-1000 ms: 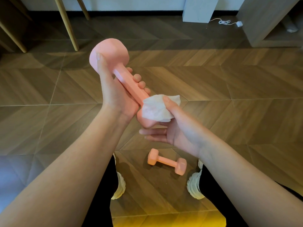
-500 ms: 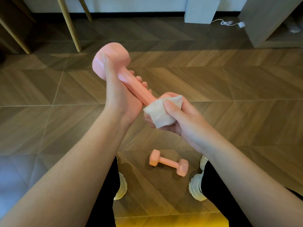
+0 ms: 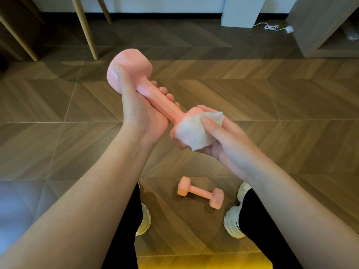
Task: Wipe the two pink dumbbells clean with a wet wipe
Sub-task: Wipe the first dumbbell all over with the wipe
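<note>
My left hand [image 3: 139,115] grips the handle of a pink dumbbell [image 3: 134,66] held up in the air, its far head tilted up and away to the left. My right hand [image 3: 223,138] wraps the near head of that dumbbell with a white wet wipe [image 3: 194,133], thumb pressing on top of the wipe. The wipe and my fingers hide most of the near head. A second pink dumbbell [image 3: 200,193] lies on the wooden floor between my feet.
My two white shoes [image 3: 233,220] stand on the herringbone wood floor [image 3: 272,94]. Wooden furniture legs [image 3: 85,30] rise at the back left. A white box [image 3: 240,12] with a cable and a wooden cabinet [image 3: 320,26] stand at the back right.
My right hand has closed round the near head with the wipe, its fingers now curled under it instead of stretched out. The dumbbell's far head has sunk a little.
</note>
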`<state>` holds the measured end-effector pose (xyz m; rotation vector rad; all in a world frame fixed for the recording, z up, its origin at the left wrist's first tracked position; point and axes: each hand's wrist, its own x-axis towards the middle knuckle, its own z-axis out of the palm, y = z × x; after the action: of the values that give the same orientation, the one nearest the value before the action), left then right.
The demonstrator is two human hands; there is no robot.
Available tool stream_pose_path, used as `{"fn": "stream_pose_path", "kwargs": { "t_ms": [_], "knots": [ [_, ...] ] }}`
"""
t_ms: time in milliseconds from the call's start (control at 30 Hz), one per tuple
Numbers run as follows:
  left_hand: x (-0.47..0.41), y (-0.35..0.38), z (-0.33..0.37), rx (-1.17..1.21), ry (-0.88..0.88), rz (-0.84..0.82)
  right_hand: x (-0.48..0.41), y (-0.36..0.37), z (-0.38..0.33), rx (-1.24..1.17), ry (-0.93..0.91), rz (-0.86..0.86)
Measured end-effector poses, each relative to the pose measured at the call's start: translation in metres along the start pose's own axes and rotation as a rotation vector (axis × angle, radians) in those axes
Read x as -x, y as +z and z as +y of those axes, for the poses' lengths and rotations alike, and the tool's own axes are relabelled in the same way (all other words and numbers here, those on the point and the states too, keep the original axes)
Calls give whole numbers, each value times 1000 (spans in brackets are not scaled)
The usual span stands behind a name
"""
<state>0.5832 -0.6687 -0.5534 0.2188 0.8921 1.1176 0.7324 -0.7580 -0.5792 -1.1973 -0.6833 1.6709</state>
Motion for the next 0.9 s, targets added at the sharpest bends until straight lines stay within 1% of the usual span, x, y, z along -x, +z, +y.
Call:
{"fn": "stream_pose_path", "kwargs": {
  "t_ms": [100,167,233,333,400,467,533,600,700,800,900],
  "knots": [
    [2,-3,1,27,-24,-43,2,-2,-2,-73,137,-115],
    [3,-3,1,21,-33,-69,1,1,1,-65,128,-115],
    [3,-1,0,21,-18,-70,-1,7,2,-47,97,-30],
    [5,0,-3,8,-14,-34,-6,10,-1,17,130,136],
    [7,0,-7,-21,-43,-4,-8,7,0,78,155,199],
    [7,-1,-10,-42,-67,18,-8,3,3,107,140,219],
    [6,0,-10,-43,-79,24,-7,-1,5,105,92,167],
    [5,0,-9,-20,-72,32,-4,-6,4,101,42,65],
    [2,-1,-6,23,-38,34,-1,-10,0,34,13,-24],
    [1,-4,-5,56,-31,20,-1,-8,-1,53,1,-11],
    [1,-5,-5,63,-29,12,-5,-6,-1,46,0,75]
  ]
}}
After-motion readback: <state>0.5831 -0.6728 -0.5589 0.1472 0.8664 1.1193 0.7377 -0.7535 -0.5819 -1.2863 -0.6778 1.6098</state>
